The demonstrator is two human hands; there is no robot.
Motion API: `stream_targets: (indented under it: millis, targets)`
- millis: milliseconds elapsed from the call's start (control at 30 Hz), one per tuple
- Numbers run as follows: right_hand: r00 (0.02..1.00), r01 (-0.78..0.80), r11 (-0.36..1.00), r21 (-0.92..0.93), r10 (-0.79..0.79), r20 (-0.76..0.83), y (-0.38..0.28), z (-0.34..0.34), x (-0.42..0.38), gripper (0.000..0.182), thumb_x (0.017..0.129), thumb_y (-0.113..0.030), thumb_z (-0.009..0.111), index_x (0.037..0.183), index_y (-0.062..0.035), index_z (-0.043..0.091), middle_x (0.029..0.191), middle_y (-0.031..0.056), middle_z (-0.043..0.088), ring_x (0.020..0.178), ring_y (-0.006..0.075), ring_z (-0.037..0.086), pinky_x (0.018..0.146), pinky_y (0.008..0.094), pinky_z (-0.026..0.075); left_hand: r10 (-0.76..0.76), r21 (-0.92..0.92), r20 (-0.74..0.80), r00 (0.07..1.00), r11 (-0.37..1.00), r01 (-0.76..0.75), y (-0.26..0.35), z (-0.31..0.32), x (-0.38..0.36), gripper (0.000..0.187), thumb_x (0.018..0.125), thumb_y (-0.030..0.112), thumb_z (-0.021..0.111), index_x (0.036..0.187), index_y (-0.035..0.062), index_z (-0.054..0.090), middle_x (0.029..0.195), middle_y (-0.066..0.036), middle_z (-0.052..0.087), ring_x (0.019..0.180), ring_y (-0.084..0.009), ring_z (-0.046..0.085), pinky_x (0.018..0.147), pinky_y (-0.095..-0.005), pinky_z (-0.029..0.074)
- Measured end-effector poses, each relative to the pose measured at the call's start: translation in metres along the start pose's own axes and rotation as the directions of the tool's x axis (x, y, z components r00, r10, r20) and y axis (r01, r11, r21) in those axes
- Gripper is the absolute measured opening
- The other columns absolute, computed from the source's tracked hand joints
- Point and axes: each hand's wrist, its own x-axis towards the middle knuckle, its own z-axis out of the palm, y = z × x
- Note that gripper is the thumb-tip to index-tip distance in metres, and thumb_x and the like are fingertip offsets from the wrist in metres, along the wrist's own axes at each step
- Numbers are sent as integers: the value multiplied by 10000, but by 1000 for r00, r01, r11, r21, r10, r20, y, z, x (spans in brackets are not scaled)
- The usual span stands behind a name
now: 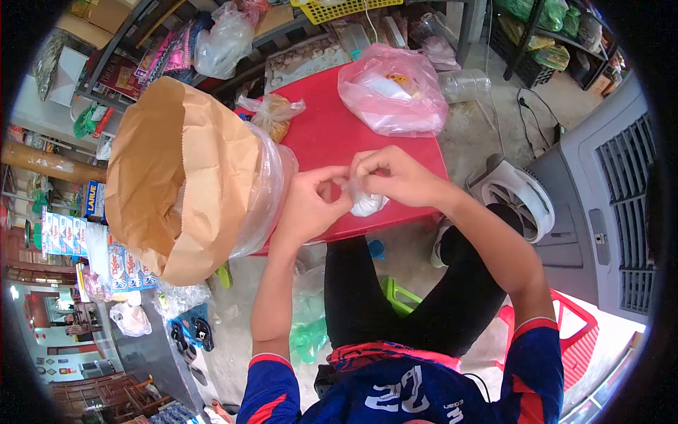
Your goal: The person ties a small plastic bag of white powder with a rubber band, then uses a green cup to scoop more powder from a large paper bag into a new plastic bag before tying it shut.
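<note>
Over the front edge of a red table point(321, 152), both my hands meet at the gathered neck of a small clear plastic bag point(369, 203) with something white inside. My left hand point(316, 201) pinches the neck from the left, thumb and forefinger curled together. From above and the right, my right hand point(390, 172) grips the same neck with bent fingers. The bag's filled part hangs below my right fingers. Left of my left hand stands a large open brown paper bag point(219, 191) with a clear plastic bag point(272, 191) around its lower part.
A pink plastic bag point(395, 92) lies at the table's far right, and a small tied bag of brownish bits point(275, 116) at its far left. A grey air cooler point(600, 205) and a white fan point(515, 194) stand right. A red stool point(565, 332) is behind my right elbow.
</note>
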Motion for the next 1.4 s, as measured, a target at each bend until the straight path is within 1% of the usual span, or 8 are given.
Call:
stream_targets:
  millis: [167,267,367,567,700,1000,1167,1400]
  targets:
    - [988,-149,983,111,143,59,0,-13,2,144,915,-67,612,864,40,694,931,45,672,871,132,612,836,298,468,-9,-253,-230,973,966,-51,-37,20,0,175,939,-6,689,1111,-6,719,831,19,652,592,-17,457,529,-212,370]
    - [996,-17,984,176,1,94,2,-12,3,169,918,-69,592,921,34,726,998,83,729,943,159,659,888,316,499,-250,-603,-289,924,797,27,-35,29,-5,93,1001,41,633,1036,10,714,792,-19,649,578,-58,523,524,-245,444]
    - [999,42,966,255,-37,-25,8,-10,3,198,928,-42,591,999,29,762,1139,127,753,1075,193,690,997,351,504,-205,-750,-254,945,659,-59,-46,24,-13,108,996,6,639,1078,-11,708,809,-40,672,599,-61,557,547,-228,457]
    - [992,68,995,69,-60,-113,-3,-5,8,298,981,20,577,1220,-5,752,1191,131,763,1102,140,696,987,302,539,42,-317,-434,900,928,-197,-23,25,-26,137,1004,35,656,1116,-14,717,900,-67,720,615,-88,603,565,-234,495]
    - [976,82,997,-8,-82,-203,-2,3,10,288,982,-21,637,1253,0,730,1157,121,771,1047,108,703,934,280,560,173,-170,-438,882,947,-271,-18,22,-27,158,957,-37,669,1092,-19,749,1053,-122,757,686,-119,659,593,-242,528]
    - [957,34,994,-103,-62,-282,8,7,17,259,953,-103,738,1184,9,759,1045,109,795,920,78,706,822,265,576,238,-64,-461,855,952,-299,-22,24,-24,139,947,-39,682,1061,-11,756,1028,-117,762,716,-137,697,587,-262,552]
    - [954,83,985,-150,-122,-274,14,6,22,216,923,-158,787,1100,-36,804,998,100,805,851,76,702,761,274,568,-22,-342,-468,884,926,-158,-27,32,-21,115,999,29,666,1090,-28,706,904,-85,722,668,-111,649,598,-240,514]
    - [911,223,738,-637,-391,-134,10,5,25,208,809,-139,848,1005,-72,830,835,73,774,683,171,625,636,328,503,-380,-765,-231,896,640,74,-28,21,-11,162,1005,116,690,1073,-31,688,790,-61,677,627,-104,593,586,-248,480]
